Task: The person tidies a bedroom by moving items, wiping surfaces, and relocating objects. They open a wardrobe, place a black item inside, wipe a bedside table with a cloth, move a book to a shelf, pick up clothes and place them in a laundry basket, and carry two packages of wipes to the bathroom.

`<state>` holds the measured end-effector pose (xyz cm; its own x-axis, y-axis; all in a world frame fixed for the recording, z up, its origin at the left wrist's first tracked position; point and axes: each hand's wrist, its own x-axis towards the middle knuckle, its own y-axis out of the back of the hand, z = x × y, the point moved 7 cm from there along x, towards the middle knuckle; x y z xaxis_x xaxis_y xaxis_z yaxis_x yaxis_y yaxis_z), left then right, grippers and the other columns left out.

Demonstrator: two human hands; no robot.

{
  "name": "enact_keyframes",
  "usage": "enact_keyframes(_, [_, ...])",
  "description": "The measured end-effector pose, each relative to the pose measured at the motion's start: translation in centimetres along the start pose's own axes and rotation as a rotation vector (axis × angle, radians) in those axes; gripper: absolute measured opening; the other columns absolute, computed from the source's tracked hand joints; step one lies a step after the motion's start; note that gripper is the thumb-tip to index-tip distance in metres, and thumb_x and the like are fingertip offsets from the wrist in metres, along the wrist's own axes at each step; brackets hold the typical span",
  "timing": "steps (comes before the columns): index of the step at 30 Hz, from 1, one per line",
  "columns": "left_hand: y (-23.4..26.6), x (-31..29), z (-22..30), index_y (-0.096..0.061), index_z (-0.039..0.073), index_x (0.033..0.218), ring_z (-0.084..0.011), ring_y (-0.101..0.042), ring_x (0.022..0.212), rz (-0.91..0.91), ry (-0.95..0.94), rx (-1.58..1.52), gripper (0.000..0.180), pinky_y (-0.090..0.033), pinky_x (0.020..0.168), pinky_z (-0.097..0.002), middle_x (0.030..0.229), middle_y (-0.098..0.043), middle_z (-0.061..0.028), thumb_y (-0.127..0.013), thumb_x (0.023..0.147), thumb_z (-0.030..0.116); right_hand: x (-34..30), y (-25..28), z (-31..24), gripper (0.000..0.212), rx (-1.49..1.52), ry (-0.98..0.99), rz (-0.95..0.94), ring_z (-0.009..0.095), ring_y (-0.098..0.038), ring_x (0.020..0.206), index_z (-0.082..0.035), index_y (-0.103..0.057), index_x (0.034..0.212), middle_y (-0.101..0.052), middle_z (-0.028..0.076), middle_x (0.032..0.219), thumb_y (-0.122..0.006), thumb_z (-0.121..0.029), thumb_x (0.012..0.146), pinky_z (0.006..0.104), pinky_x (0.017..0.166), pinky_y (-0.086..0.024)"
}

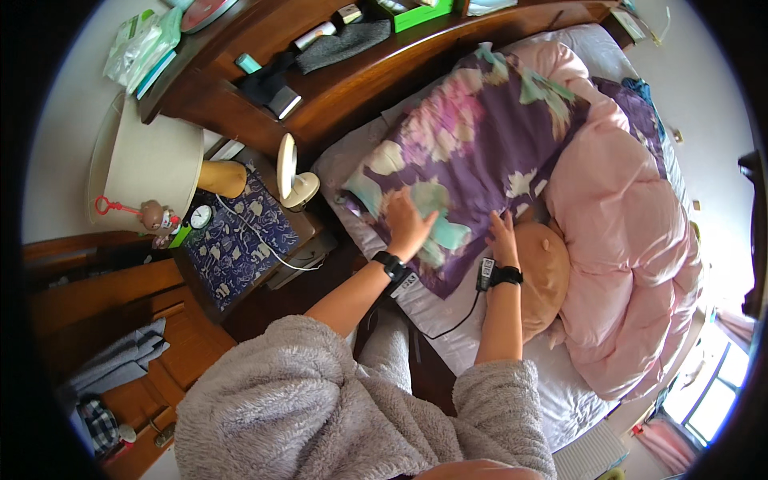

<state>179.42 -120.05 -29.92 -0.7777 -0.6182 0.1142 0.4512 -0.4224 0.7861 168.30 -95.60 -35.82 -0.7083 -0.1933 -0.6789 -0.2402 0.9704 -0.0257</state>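
A purple floral bedding cloth [496, 152] with pink, white and pale green flowers lies across the upper part of the bed; I cannot tell whether a pillow is inside it. My left hand [406, 224] rests on its near left part, thumb stretched out from the fingers. At the cloth's near right edge, my right hand [502, 238] has its fingers apart and touching the fabric. A tan plush toy [544, 272] lies beside my right wrist, partly under a rumpled pink quilt [628, 240]. Both wrists wear black bands, with a cable running from the right one.
A wooden headboard shelf [336, 88] holds a grey cloth and small items. To the left, a nightstand with a patterned blue cloth [240, 232] carries a lamp [152, 160], a small clock [201, 216] and a round white mirror-like stand [298, 182]. White sheet [552, 400] covers the mattress.
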Motion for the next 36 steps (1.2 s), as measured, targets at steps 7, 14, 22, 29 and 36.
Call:
enact_keyframes(7, [-8.0,-3.8,-14.0,-0.045,0.007,0.135,-0.0209,-0.049,0.118,-0.520,0.892,-0.965,0.065,-0.040,0.097,-0.0356,0.132,-0.051,-0.0051,-0.075,0.082,0.030,4.1,-4.6,5.9,0.100,-0.084,0.010,0.082,0.026,-0.051,0.102,-0.019,-0.005,0.153,-0.043,0.015,0.135,-0.074,-0.020,0.080,0.0382,0.075,-0.048])
enact_keyframes(14, [-5.1,3.4,-17.1,-0.056,-0.002,0.116,-0.0222,-0.059,0.101,-0.148,0.792,-0.747,0.043,-0.045,0.087,-0.0379,0.111,-0.062,-0.0118,-0.070,0.084,0.024,7.1,-10.7,3.6,0.093,0.053,-0.017,-0.097,0.018,-0.055,0.074,-0.016,-0.015,0.150,-0.057,0.007,0.103,-0.074,-0.014,0.078,0.0297,0.060,-0.046])
enact_keyframes(22, [2.7,-6.9,-8.5,-0.047,-0.002,0.121,-0.0234,-0.058,0.104,-0.473,0.538,-0.490,0.046,-0.047,0.090,-0.0342,0.112,-0.060,-0.0142,-0.067,0.083,0.015,-4.5,-3.3,4.0,0.057,-0.843,0.428,-0.209,0.024,-0.067,0.076,0.003,-0.050,0.129,-0.068,0.015,0.081,-0.070,-0.025,0.083,0.0355,0.067,-0.052])
enact_keyframes(29, [14.7,-21.5,0.0,-0.052,-0.001,0.120,-0.0136,-0.064,0.081,-1.286,0.397,-0.579,0.038,-0.052,0.072,-0.0265,0.097,-0.066,-0.0075,-0.060,0.094,0.025,-30.5,4.0,11.3,0.039,-0.366,0.369,-0.239,0.013,-0.061,0.060,-0.001,-0.055,0.124,-0.069,0.009,0.080,-0.051,0.002,0.086,0.0269,0.058,-0.050])
enact_keyframes(36, [20.0,-30.0,-1.8,-0.058,-0.002,0.115,-0.0203,-0.062,0.101,-1.312,0.074,-0.454,0.040,-0.053,0.078,-0.0309,0.111,-0.065,-0.0147,-0.044,0.078,-0.008,-55.5,7.5,25.5,0.048,-0.177,0.194,0.094,0.014,-0.062,0.076,-0.003,-0.058,0.122,-0.064,0.010,0.106,-0.043,0.013,0.080,0.0276,0.070,-0.055])
